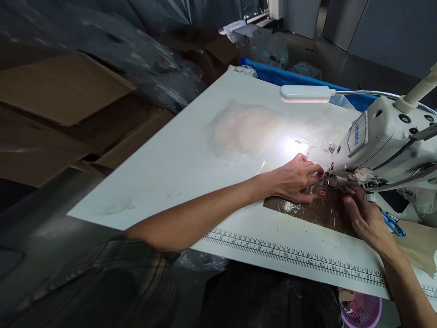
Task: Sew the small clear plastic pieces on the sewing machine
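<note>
My left hand (296, 178) rests on the sewing machine's bed, left of the presser foot (330, 180). Its fingers are bent, with the thumb spread apart, and the fingertips come close to the foot. To the right of the foot is my right hand (366, 217), its fingers curled in and partly hidden under the head of the white sewing machine (382, 136). What they hold, if anything, I cannot make out. Beneath both hands lies a shiny brown plate (300, 210). Sheer pale fabric (321, 125) seems to spread behind my left hand, washed out by the lamp.
A lit white lamp (305, 94) hangs over the white table (184, 173). A printed ruler (293, 256) runs along its front edge. Blue-handled snips (392, 223) lie right of my right hand. Cardboard boxes (61, 86) stand left; a pink basket (367, 310) is below.
</note>
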{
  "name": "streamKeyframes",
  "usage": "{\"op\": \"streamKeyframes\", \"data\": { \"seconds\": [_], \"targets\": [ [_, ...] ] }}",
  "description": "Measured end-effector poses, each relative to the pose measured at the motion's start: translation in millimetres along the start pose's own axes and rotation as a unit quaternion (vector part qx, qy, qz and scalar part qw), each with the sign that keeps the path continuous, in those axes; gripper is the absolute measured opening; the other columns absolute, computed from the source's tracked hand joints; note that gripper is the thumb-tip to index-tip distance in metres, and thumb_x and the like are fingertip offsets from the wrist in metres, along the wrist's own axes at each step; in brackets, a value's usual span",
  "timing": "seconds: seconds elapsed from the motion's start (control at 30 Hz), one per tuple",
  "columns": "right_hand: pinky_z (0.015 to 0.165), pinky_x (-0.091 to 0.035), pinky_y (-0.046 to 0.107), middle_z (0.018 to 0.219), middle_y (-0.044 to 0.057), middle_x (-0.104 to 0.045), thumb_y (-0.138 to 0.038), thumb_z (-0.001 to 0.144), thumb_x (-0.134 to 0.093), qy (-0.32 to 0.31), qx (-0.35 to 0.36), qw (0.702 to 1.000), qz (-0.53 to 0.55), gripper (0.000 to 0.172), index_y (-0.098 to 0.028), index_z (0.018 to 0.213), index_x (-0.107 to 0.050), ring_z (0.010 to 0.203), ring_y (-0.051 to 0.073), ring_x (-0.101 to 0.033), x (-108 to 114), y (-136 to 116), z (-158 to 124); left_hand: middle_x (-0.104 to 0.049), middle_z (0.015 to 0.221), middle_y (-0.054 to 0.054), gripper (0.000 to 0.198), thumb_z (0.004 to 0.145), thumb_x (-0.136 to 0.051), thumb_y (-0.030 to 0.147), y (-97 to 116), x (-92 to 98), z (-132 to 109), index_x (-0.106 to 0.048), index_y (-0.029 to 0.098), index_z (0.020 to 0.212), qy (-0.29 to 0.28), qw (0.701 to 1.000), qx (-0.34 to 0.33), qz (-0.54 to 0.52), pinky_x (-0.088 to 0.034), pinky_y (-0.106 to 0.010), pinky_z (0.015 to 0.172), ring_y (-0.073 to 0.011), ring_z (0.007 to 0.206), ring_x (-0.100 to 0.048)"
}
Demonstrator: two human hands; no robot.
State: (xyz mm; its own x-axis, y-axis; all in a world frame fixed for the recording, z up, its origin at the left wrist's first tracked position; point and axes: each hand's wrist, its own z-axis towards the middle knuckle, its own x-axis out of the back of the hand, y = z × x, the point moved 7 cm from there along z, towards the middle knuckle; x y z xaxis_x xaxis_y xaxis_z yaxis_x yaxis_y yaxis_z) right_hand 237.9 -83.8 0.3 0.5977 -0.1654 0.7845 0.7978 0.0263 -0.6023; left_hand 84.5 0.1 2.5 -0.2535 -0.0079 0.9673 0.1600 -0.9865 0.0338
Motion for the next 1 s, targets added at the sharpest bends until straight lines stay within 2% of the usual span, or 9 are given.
{"op": "streamKeyframes", "data": {
  "seconds": [0.17, 0.3, 0.37, 0.53, 0.63, 0.73, 0.83, 0.9, 1.0],
  "targets": [
    [0.082, -0.053, 0.041, 0.104, 0.013, -0.064, -0.037, 0.094, -0.050, 0.128, 0.022, 0.991, -0.023, 0.026, -0.020, 0.107, -0.064, 0.092, 0.023, -0.061, 0, 0, -28, -0.057, 0.128, -0.022, 0.054, 0.092, -0.047, 0.043, -3, 3.9, -2, -0.045, 0.007, 0.131, 0.050, 0.997, 0.017, -0.057, -0.033, -0.049, 0.102, -0.0298, 0.112, -0.056],
    [0.076, -0.054, 0.038, 0.100, 0.011, -0.063, -0.029, 0.092, -0.050, 0.137, 0.042, 0.989, -0.027, 0.019, -0.021, 0.098, -0.067, 0.086, 0.020, -0.061, -4, -5, -25, -0.057, 0.131, -0.021, 0.076, 0.094, -0.048, 0.043, -7, -0.4, -1, -0.012, 0.005, 0.149, 0.020, 0.990, 0.038, -0.136, -0.026, -0.051, 0.112, -0.0284, 0.117, -0.056],
    [0.076, -0.055, 0.037, 0.098, 0.010, -0.063, -0.028, 0.092, -0.051, 0.139, 0.051, 0.989, -0.018, 0.018, -0.021, 0.094, -0.067, 0.086, 0.020, -0.061, -3, -5, -23, -0.053, 0.137, -0.021, 0.078, 0.097, -0.045, 0.046, -8, -2.8, 0, -0.006, 0.006, 0.151, -0.006, 0.988, 0.055, -0.145, -0.022, -0.051, 0.114, -0.0290, 0.122, -0.054],
    [0.076, -0.054, 0.036, 0.098, 0.008, -0.063, -0.030, 0.091, -0.054, 0.142, 0.055, 0.988, 0.023, 0.017, -0.022, 0.097, -0.068, 0.086, 0.019, -0.061, 1, -1, -24, -0.049, 0.143, -0.021, 0.077, 0.098, -0.041, 0.059, -5, 0.6, -4, -0.013, 0.010, 0.151, -0.044, 0.988, 0.110, -0.095, -0.026, -0.048, 0.111, -0.0300, 0.127, -0.049],
    [0.075, -0.053, 0.036, 0.096, 0.008, -0.064, -0.031, 0.090, -0.054, 0.127, 0.041, 0.990, 0.041, 0.018, -0.022, 0.094, -0.069, 0.087, 0.019, -0.061, 0, 3, -21, -0.059, 0.130, -0.017, 0.061, 0.101, -0.038, 0.053, -5, 6.0, -1, -0.032, 0.010, 0.144, -0.051, 0.989, 0.136, -0.030, -0.033, -0.043, 0.101, -0.0279, 0.115, -0.055],
    [0.075, -0.053, 0.036, 0.095, 0.008, -0.066, -0.033, 0.089, -0.054, 0.129, 0.022, 0.990, 0.053, 0.021, -0.022, 0.095, -0.071, 0.087, 0.020, -0.061, 0, 7, -19, -0.067, 0.106, -0.012, 0.031, 0.102, -0.036, 0.028, -10, 8.7, 14, -0.059, 0.013, 0.117, -0.050, 0.994, 0.091, 0.038, -0.035, -0.036, 0.089, -0.0223, 0.095, -0.058],
    [0.074, -0.052, 0.037, 0.095, 0.009, -0.066, -0.037, 0.089, -0.054, 0.131, 0.003, 0.989, 0.071, 0.025, -0.022, 0.096, -0.073, 0.087, 0.020, -0.062, 0, 11, -19, -0.068, 0.098, -0.007, 0.033, 0.097, -0.034, 0.008, -20, 7.7, 32, -0.065, 0.018, 0.096, -0.047, 0.997, 0.010, 0.062, -0.033, -0.034, 0.088, -0.0182, 0.088, -0.056],
    [0.073, -0.052, 0.037, 0.097, 0.009, -0.066, -0.041, 0.088, -0.055, 0.118, -0.017, 0.989, 0.087, 0.027, -0.023, 0.094, -0.074, 0.086, 0.020, -0.062, 0, 15, -20, -0.069, 0.095, -0.006, 0.033, 0.095, -0.036, 0.005, -28, 5.8, 39, -0.066, 0.018, 0.093, -0.058, 0.996, -0.013, 0.066, -0.033, -0.034, 0.088, -0.0176, 0.086, -0.056],
    [0.074, -0.053, 0.036, 0.096, 0.008, -0.068, -0.050, 0.084, -0.060, 0.088, -0.050, 0.985, 0.143, 0.031, -0.023, 0.090, -0.074, 0.082, 0.019, -0.063, 2, 23, -17, -0.068, 0.092, -0.009, 0.024, 0.093, -0.044, 0.010, -37, 6.5, 42, -0.067, 0.017, 0.097, -0.073, 0.995, 0.013, 0.072, -0.033, -0.036, 0.081, -0.0186, 0.080, -0.056]
  ]
}}
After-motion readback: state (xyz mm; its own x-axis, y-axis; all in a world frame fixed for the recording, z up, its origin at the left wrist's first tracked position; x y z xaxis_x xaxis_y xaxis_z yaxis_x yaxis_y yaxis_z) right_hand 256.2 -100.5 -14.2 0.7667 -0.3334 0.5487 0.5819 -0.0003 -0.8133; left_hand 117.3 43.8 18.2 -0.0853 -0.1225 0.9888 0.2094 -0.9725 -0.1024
